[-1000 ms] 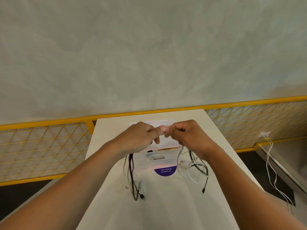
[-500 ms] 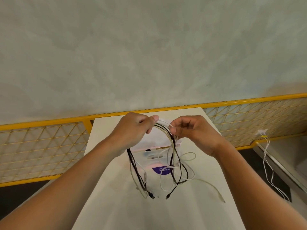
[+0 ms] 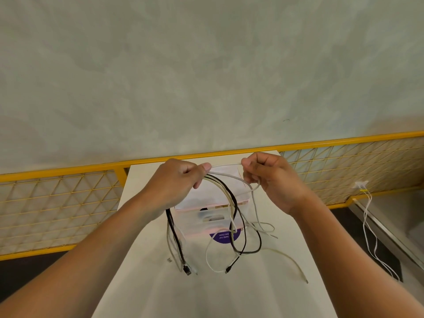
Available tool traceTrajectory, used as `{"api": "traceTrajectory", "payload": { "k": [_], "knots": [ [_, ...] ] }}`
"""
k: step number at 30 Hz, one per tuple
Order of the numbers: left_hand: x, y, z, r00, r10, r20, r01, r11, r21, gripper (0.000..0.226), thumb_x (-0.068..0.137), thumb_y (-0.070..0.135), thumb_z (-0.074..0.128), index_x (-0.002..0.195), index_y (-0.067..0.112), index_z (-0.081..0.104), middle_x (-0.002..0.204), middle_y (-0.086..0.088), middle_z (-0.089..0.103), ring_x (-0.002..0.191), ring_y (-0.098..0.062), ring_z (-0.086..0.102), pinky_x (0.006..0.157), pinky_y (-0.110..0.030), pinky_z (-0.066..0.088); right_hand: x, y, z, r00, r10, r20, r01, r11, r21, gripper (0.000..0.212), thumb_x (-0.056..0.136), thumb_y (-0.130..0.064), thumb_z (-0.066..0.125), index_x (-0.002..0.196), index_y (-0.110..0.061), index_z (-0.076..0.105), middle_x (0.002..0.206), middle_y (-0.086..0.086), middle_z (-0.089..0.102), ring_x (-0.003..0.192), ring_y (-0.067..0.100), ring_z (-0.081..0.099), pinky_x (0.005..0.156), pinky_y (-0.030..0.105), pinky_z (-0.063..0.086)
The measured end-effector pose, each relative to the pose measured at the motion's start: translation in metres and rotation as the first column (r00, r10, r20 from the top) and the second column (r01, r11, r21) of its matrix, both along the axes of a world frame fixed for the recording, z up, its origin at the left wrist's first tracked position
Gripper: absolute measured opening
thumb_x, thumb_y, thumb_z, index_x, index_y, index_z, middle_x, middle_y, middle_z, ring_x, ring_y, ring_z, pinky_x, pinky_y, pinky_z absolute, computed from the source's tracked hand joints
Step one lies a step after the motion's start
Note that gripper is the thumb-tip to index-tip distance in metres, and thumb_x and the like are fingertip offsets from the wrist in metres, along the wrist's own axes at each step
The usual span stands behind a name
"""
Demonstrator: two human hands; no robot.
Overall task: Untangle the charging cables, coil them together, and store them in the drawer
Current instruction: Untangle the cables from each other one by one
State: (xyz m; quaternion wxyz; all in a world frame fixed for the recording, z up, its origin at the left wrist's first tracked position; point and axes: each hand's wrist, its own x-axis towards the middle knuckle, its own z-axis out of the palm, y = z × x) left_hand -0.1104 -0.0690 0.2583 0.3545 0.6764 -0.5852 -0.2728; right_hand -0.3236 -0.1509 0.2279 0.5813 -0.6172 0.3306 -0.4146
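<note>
The left hand (image 3: 176, 180) clamps the cable bundle (image 3: 173, 230), the right hand (image 3: 270, 177) pinches 1 white cable (image 3: 231, 176) (hanging beside the black loop (image 3: 249, 252)), so hard pulling risks a knot.

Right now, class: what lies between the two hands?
In the head view, a white cable stretches from left hand to right hand.

Pale green plastered wall (image 3: 206, 76) across the upper half. Below it, yellow railing (image 3: 57, 173) with wire mesh (image 3: 57, 203), running left to right behind a white table (image 3: 206, 294). On the table, a round purple sticker (image 3: 221, 238) with white lettering, partly covered. At right, a small white socket (image 3: 360, 185) on the mesh, two white leads (image 3: 367, 226) hanging from it over dark floor (image 3: 339, 216).
</note>
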Motion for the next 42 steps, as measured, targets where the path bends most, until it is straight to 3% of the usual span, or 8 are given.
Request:
{"api": "traceTrajectory", "payload": {
  "k": [10,16,20,25,31,37,40,42],
  "knots": [
    [0.008,-0.002,-0.006,0.997,0.076,0.015,-0.076,0.997,-0.005,0.055,0.095,0.049,0.057,0.057,0.01,0.052,0.05,0.005,0.034,0.043,-0.007,0.036,0.058,-0.028,0.029,-0.004,0.001,0.003,0.997,-0.072,-0.025,0.072,0.997,0.018,0.023,0.09,-0.015,0.07,0.07,-0.007,0.066,0.051,-0.005,0.039,0.049,0.012,0.034,0.065,0.036,0.035],
    [0.006,-0.002,-0.008,0.995,0.091,0.036,-0.092,0.996,0.016,0.055,0.096,0.05,0.055,0.055,0.014,0.053,0.041,0.01,0.034,0.041,-0.007,0.038,0.056,-0.027,0.028,-0.003,0.007,0.013,0.986,0.045,0.158,-0.061,0.993,0.099,0.01,0.09,-0.005,0.061,0.09,-0.001,0.071,0.077,0.015,0.057,0.062,0.01,0.057,0.068,0.032,0.041],
    [-0.002,-0.001,-0.007,0.992,0.076,0.105,-0.078,0.997,0.009,0.054,0.097,0.049,0.053,0.057,0.013,0.054,0.035,0.01,0.036,0.049,-0.01,0.038,0.056,-0.026,0.029,0.008,0.011,0.018,0.981,0.092,0.173,-0.103,0.993,0.059,0.02,0.085,-0.02,0.065,0.099,-0.01,0.076,0.071,0.005,0.058,0.066,0.019,0.057,0.073,0.034,0.049],
    [-0.009,-0.002,-0.006,0.979,0.045,0.199,-0.043,0.999,-0.016,0.055,0.099,0.049,0.049,0.057,0.014,0.055,0.045,0.007,0.043,0.059,-0.018,0.051,0.061,-0.027,0.038,0.017,0.013,0.026,0.989,-0.035,0.141,0.033,0.999,0.017,0.017,0.094,-0.02,0.064,0.101,-0.016,0.079,0.071,0.003,0.057,0.061,0.019,0.049,0.065,0.032,0.046],
    [0.004,-0.002,-0.003,0.976,0.092,0.195,-0.081,0.995,-0.06,0.055,0.098,0.048,0.051,0.06,0.009,0.054,0.037,0.009,0.037,0.042,-0.008,0.039,0.046,-0.02,0.023,0.005,0.006,0.031,0.986,-0.167,0.019,0.167,0.986,0.01,0.015,0.093,-0.017,0.069,0.084,-0.011,0.079,0.059,-0.003,0.05,0.054,0.015,0.034,0.053,0.028,0.03],
    [0.003,-0.003,-0.001,0.99,0.098,0.098,-0.092,0.994,-0.062,0.054,0.096,0.048,0.056,0.056,0.012,0.054,0.042,0.007,0.041,0.043,-0.006,0.038,0.054,-0.027,0.028,0.002,0.006,0.025,0.962,0.017,0.272,-0.051,0.992,0.117,0.01,0.084,-0.01,0.07,0.081,-0.015,0.078,0.082,0.005,0.069,0.08,0.024,0.063,0.08,0.034,0.047],
    [0.003,-0.004,0.003,0.995,0.102,0.015,-0.1,0.991,-0.087,0.055,0.094,0.05,0.058,0.051,0.015,0.051,0.051,-0.002,0.044,0.052,-0.011,0.039,0.056,-0.029,0.028,0.004,0.003,0.011,0.987,0.039,0.158,-0.056,0.993,0.106,0.019,0.081,-0.005,0.075,0.098,-0.013,0.076,0.095,0.007,0.072,0.099,0.025,0.066,0.086,0.034,0.049],
    [0.002,-0.003,0.011,0.994,0.106,-0.019,-0.107,0.989,-0.101,0.055,0.095,0.049,0.057,0.052,0.015,0.05,0.047,0.006,0.035,0.045,-0.01,0.033,0.053,-0.028,0.025,0.007,0.003,-0.002,0.999,-0.032,0.028,0.028,0.992,0.125,0.022,0.083,-0.001,0.074,0.101,-0.014,0.074,0.098,0.004,0.074,0.1,0.022,0.067,0.085,0.035,0.051]
  ]
}}
